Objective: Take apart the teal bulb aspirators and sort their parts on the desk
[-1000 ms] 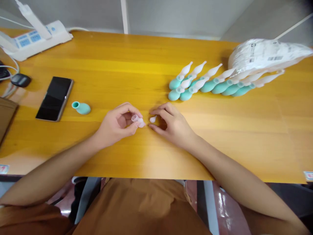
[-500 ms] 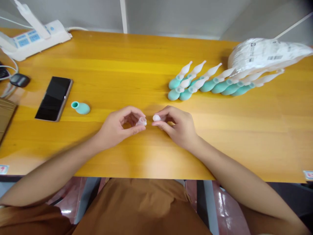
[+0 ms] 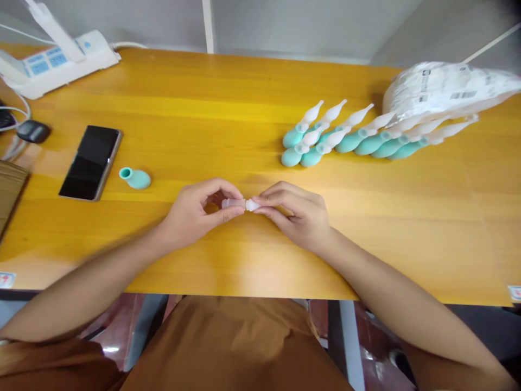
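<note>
My left hand [image 3: 199, 206] is closed on a small clear plastic tube [image 3: 233, 203], pinched between thumb and fingers. Facing it, my right hand [image 3: 297, 210] pinches a small white translucent tip [image 3: 251, 205], its far part covered by the fingers. The ends of the two pieces meet, or nearly so, between my hands above the table. To the left lies one teal rubber bulb [image 3: 137, 178] on its side, its open neck toward the left. Beyond my right hand are several teal bulbs [image 3: 345, 142] fitted with translucent pointed tips [image 3: 358, 115].
A black phone [image 3: 90, 163] lies left of the loose bulb. At the back left stands a white power strip [image 3: 65, 68] with cables and a black plug [image 3: 33, 131]. A cardboard piece [image 3: 10, 187] lies at the left edge, a white plastic package [image 3: 439, 89] at the back right.
The white tip has turned and come left against or close to the clear tube. The tube has tipped from facing up to lying sideways. My hands are closer together.
</note>
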`<act>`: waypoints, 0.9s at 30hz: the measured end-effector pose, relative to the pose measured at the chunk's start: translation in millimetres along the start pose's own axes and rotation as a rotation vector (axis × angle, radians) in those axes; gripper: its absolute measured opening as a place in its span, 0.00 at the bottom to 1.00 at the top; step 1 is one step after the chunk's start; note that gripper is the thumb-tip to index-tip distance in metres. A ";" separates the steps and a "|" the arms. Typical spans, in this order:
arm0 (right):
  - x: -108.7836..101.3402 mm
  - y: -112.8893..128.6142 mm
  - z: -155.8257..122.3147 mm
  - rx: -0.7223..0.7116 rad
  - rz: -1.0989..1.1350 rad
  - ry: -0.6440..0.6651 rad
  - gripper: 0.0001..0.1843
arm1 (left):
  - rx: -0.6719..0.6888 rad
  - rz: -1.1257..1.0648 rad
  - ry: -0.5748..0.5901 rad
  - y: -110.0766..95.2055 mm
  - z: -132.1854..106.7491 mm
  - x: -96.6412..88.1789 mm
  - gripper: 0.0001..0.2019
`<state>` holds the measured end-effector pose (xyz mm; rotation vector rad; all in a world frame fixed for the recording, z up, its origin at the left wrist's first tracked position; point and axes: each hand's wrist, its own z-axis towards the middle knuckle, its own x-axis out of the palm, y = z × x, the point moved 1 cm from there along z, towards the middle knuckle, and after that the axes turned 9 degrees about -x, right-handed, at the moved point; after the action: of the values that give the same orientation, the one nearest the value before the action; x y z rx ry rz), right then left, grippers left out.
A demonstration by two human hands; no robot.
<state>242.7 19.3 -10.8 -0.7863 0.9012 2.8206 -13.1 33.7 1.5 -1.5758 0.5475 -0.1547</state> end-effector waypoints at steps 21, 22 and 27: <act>-1.6 6.5 -3.9 -0.136 -0.101 0.054 0.10 | 0.215 0.192 -0.055 -5.8 -6.4 1.8 0.07; -1.2 7.1 -4.0 -0.131 -0.097 0.056 0.09 | 0.235 0.215 -0.061 -6.0 -6.8 1.9 0.07; -0.1 11.9 -1.8 -0.115 -0.075 0.051 0.09 | 0.362 0.264 -0.095 -7.5 -8.6 2.5 0.06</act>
<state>240.9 8.5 -5.9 -0.8896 0.7053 2.8195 -12.7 24.8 9.1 -1.1426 0.6099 0.0215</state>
